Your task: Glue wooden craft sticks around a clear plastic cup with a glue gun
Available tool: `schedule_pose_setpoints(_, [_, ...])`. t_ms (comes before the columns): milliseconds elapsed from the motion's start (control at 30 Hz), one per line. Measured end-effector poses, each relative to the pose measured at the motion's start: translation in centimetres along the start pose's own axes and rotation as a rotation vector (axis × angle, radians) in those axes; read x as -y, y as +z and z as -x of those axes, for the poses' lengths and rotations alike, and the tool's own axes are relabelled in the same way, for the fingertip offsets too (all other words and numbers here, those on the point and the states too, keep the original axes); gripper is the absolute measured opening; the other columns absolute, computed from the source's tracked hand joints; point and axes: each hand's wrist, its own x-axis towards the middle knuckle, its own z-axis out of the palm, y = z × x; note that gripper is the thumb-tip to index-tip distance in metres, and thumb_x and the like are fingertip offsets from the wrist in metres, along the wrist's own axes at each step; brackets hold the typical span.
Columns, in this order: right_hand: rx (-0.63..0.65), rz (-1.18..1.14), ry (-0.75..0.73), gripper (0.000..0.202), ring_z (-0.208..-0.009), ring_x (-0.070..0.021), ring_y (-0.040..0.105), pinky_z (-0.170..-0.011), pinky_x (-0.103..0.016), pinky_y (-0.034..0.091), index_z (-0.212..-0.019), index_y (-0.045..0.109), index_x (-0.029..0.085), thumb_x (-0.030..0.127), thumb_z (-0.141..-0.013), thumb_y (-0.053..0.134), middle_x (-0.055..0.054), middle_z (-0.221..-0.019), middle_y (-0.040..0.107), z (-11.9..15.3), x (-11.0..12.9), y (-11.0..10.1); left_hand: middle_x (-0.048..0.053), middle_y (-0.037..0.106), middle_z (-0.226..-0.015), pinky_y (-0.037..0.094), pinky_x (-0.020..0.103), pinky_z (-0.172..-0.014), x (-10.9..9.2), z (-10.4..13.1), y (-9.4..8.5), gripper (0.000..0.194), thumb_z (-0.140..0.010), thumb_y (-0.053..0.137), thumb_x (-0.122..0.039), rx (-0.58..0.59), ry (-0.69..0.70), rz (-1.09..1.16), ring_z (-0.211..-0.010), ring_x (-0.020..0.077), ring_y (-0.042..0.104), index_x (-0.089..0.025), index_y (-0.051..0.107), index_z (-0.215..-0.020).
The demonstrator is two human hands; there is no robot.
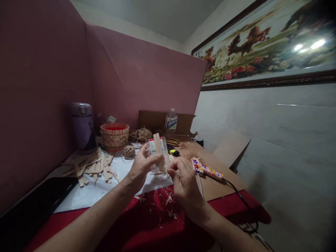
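Note:
My left hand grips a clear plastic box with a printed label. Its thumb presses wooden craft sticks upright against the box's front. At the box's lower right corner, my right hand is closed in a pinch; whatever lies between the fingertips is too small to make out. To the right of that hand, a flower-patterned glue gun lies on cardboard with its black cord trailing off the table. Behind the hands sits a yellow and black tool.
Loose craft sticks lie piled at left, near a stick-covered basket and a purple flask. Twine balls and a plastic bottle stand at the back. Pale scraps litter the red cloth. A black flat object occupies the left edge.

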Motion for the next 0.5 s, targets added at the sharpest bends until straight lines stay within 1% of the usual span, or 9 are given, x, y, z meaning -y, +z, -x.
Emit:
schedule_pose_setpoints(267, [0.021, -0.026, -0.009, 0.015, -0.077, -0.0202, 0.051, -0.068, -0.032, 0.037, -0.078, 0.047, 0.020, 0.015, -0.091, 0.041, -0.005, -0.079, 0.055, 1.5, -0.3, -0.1, 0.007, 0.066, -0.098, 0.050, 0.030, -0.074, 0.5, 0.1, -0.2, 0.053, -0.064, 0.079, -0.027, 0.034, -0.005, -0.027, -0.086, 0.0198, 0.061, -0.017, 0.058, -0.112])
schedule_pose_setpoints(500, [0.010, -0.053, -0.013, 0.018, -0.074, -0.0186, 0.053, -0.066, -0.031, 0.039, -0.076, 0.046, 0.021, 0.016, -0.093, 0.039, -0.003, -0.077, 0.056, 2.0, -0.1, -0.5, 0.008, 0.067, -0.100, 0.050, 0.031, -0.077, 0.1, 0.3, 0.3, 0.055, -0.062, 0.080, -0.027, -0.003, -0.027, -0.013, -0.088, 0.0208, 0.062, -0.016, 0.058, -0.111])
